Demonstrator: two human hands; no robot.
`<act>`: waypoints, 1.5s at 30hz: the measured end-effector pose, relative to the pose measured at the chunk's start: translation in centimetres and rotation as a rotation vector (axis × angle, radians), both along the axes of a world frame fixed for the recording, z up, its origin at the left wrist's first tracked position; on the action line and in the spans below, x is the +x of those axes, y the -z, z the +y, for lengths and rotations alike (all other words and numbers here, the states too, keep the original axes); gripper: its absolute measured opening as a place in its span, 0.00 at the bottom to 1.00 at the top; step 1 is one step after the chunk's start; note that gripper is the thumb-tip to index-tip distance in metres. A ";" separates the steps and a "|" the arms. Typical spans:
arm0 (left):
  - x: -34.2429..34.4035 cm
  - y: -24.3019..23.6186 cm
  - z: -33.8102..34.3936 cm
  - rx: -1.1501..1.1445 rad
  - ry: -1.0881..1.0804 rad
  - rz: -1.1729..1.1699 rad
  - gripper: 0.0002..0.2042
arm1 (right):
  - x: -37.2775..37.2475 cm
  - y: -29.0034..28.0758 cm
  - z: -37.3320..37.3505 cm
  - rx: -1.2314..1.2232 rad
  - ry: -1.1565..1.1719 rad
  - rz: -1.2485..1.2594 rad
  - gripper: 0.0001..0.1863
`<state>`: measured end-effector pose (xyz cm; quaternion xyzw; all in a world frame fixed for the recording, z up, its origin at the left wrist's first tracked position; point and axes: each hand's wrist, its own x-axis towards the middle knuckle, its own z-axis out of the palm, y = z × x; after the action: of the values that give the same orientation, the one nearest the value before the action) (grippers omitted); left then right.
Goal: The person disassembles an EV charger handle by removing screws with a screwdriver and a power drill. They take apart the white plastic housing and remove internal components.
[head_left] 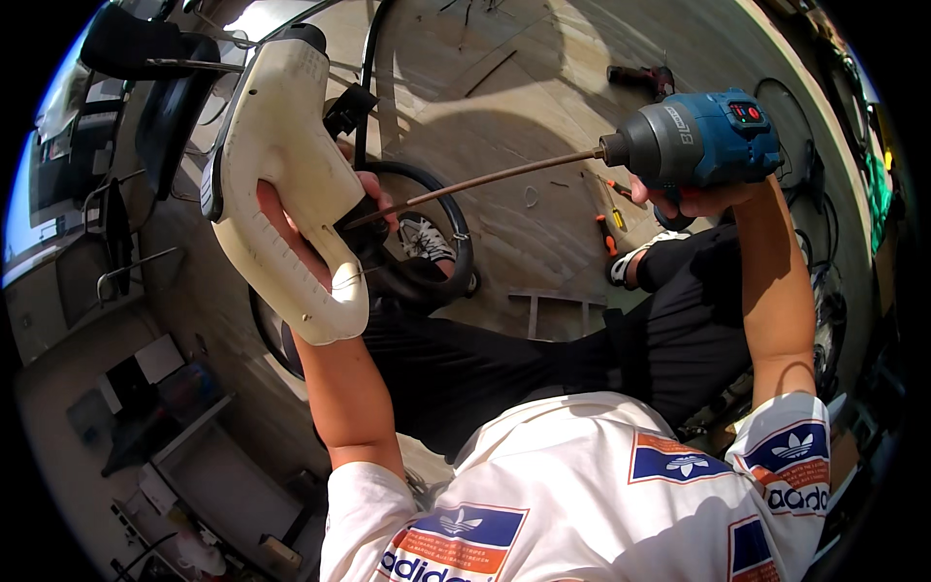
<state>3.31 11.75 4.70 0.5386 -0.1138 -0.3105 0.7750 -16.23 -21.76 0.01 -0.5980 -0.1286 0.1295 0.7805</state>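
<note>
My left hand [278,215] is wrapped through the loop handle of a cream plastic tool body [281,126] with black end parts, held up at the left. Some of its fingertips show at the body's inner edge. In my right hand [703,201] is a blue and grey cordless drill [713,141], lying level at the right. From its chuck a long, thin brown bit [495,181] slants down to the left. The bit's tip meets the dark recess in the cream body beside my left fingers; its exact contact is hidden.
Screwdrivers with orange and yellow handles [606,233] lie on the tiled floor near my right foot. A dark red power tool [645,80] sits farther off. Thick black tubing [464,233] curves by my left shoe. A metal frame [553,299] lies between my legs; black chairs [175,107] stand left.
</note>
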 end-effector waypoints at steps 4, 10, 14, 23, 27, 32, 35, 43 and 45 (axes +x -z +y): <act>-0.4 1.3 0.8 0.144 -0.052 -0.225 0.31 | -0.3 -1.0 1.3 0.150 0.045 0.137 0.27; 0.3 1.7 0.2 -0.034 0.100 -0.058 0.30 | -1.9 -2.1 1.5 0.166 0.091 0.149 0.26; 0.4 2.2 0.8 0.053 0.038 -0.009 0.40 | -2.8 0.6 0.7 -0.018 0.154 0.274 0.22; 0.1 2.5 -0.1 -0.024 0.036 0.073 0.39 | -2.4 -1.6 1.0 0.001 0.120 0.214 0.22; -0.1 2.3 -0.6 -0.004 -0.018 -0.021 0.38 | -2.0 -1.7 1.3 0.026 0.092 0.182 0.21; -0.7 2.0 -0.7 -0.023 -0.051 0.038 0.39 | -2.2 -1.3 1.3 0.113 0.126 0.204 0.19; 0.1 2.8 0.1 0.011 0.046 0.006 0.39 | -2.6 -1.4 0.5 -0.038 0.110 0.158 0.20; 0.2 3.1 0.2 0.032 -0.006 0.066 0.41 | -1.8 -2.3 1.2 0.020 0.157 0.158 0.20; 0.2 3.2 0.2 0.030 0.014 0.059 0.41 | -2.1 -2.1 1.1 0.040 0.165 0.166 0.21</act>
<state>3.50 11.96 1.50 0.5399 -0.0902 -0.3332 0.7677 -18.28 -20.68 2.08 -0.5781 -0.0165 0.1110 0.8082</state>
